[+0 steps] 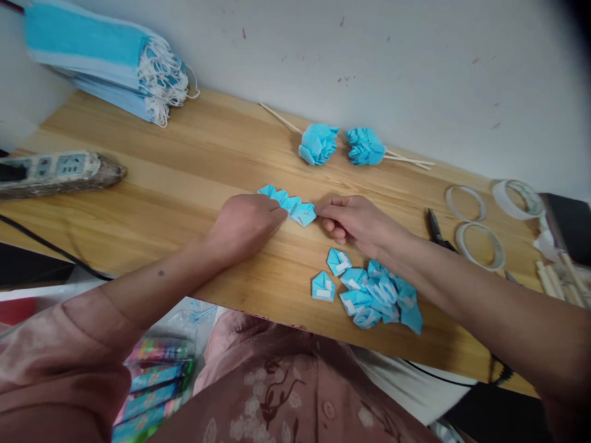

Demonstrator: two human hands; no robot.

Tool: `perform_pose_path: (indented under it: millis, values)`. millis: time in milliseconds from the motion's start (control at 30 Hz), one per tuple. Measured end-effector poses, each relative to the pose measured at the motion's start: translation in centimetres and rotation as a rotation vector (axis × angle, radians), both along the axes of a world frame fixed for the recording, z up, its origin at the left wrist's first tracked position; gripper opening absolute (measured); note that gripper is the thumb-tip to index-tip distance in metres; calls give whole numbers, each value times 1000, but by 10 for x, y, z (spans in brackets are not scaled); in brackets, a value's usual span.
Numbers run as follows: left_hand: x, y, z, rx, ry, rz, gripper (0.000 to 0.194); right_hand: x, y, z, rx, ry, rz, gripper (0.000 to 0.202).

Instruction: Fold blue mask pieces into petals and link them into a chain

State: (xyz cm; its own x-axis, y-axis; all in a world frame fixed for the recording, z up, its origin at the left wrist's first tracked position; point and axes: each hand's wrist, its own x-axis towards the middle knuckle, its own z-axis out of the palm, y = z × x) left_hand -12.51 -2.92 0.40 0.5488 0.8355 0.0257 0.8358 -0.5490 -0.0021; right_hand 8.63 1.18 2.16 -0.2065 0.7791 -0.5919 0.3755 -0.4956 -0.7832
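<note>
A row of joined blue folded petals (pixel 290 205) lies across the middle of the wooden table. My left hand (pixel 249 226) is closed at the row's near side, its fingertips pressed to the petals. At the row's right end, the pinched fingers of my right hand (pixel 348 220) hold the last petal's edge. Below my right hand rests a heap of blue folded petals (pixel 381 292) with white tape strips on them. Beside the heap, two single petals, an upper one (pixel 339 261) and a lower one (pixel 323 287), lie apart.
Two blue flowers on sticks, one left (pixel 318 144) and one right (pixel 365 146), lie near the wall. Stacked blue face masks (pixel 92 46) and a power strip (pixel 60 172) are on the left. Tape rolls (pixel 480 246) and a black-handled tool (pixel 436 229) lie right.
</note>
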Motion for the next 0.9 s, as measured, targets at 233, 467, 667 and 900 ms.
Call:
perform_pose_path:
  millis: [233,467,667,900]
  values:
    - [-1,1,-3,-1,-50,4,35,0,-1,2,-8,24,-6,32]
    - [-1,0,-2,28,-21,-3,35,-1,-4,7,-11,34,-38,23]
    - [-2,0,-1,28,-61,-7,37,3,-2,3,15,42,-50,12]
    - [-1,0,-2,27,-7,6,37,22,-7,-1,958,-308,332,15]
